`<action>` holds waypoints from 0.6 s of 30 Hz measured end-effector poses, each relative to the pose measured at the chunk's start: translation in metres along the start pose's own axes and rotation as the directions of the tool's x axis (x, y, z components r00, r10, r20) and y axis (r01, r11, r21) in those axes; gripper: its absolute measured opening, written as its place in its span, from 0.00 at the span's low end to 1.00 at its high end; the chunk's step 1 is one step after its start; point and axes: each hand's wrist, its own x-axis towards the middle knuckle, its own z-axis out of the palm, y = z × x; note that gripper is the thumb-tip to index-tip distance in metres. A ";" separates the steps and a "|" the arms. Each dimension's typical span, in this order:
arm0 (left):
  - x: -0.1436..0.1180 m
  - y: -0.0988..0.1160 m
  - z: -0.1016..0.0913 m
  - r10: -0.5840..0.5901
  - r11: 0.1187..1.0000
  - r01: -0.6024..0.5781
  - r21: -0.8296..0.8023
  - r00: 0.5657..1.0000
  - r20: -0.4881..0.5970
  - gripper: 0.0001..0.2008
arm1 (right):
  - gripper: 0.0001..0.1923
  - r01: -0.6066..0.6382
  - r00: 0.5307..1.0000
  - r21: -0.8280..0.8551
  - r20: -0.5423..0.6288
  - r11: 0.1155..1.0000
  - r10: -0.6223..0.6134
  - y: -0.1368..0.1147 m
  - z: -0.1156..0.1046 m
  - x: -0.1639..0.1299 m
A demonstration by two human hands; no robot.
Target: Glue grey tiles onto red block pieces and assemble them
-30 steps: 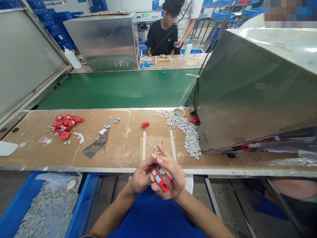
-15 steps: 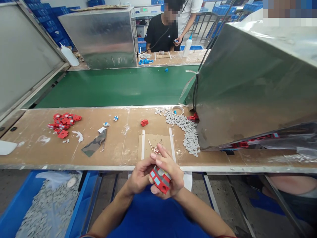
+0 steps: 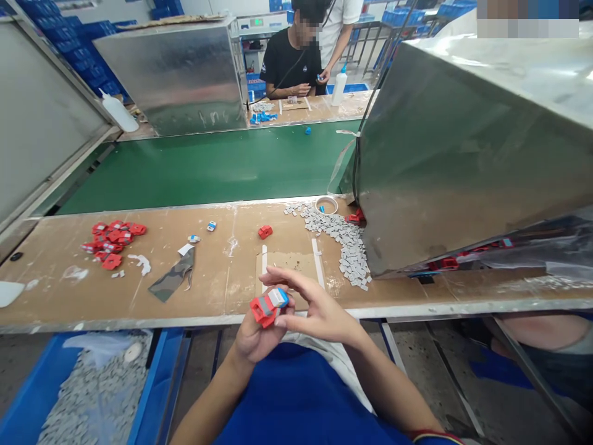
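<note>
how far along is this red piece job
Done: hard to tell; a red pile lies far left on the bench. In hand: the left hand grips a red piece, the right hand open beside it. Left: grey chips and one loose red part.

two white squeeze bottles (image 3: pixel 118 112), two steel hoods (image 3: pixel 172 74), one tape roll (image 3: pixel 327 204).

A small red toy part (image 3: pixel 267 305) with a grey middle band and a light blue panel at its right end sits tilted, blue end raised to the right. It is held above the near edge of the worktop (image 3: pixel 222 278), pinched in the fingers (image 3: pixel 259 321) of the left hand (image 3: pixel 254 334).
</note>
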 end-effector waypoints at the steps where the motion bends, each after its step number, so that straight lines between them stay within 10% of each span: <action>1: 0.000 -0.002 0.001 -0.011 1.000 0.011 -0.019 1.000 -0.002 0.18 | 0.31 -0.033 0.999 0.013 -0.024 0.999 0.033 0.001 -0.002 0.001; 8: 0.004 -0.010 0.010 -0.012 1.000 0.012 0.002 0.998 0.065 0.21 | 0.17 -0.131 0.985 -0.049 -0.122 0.990 0.124 -0.006 -0.003 0.005; 18: 0.000 -0.015 0.010 0.036 0.986 -0.031 0.164 0.999 -0.024 0.25 | 0.30 -0.284 0.941 0.134 -0.150 0.949 0.303 -0.007 0.009 -0.005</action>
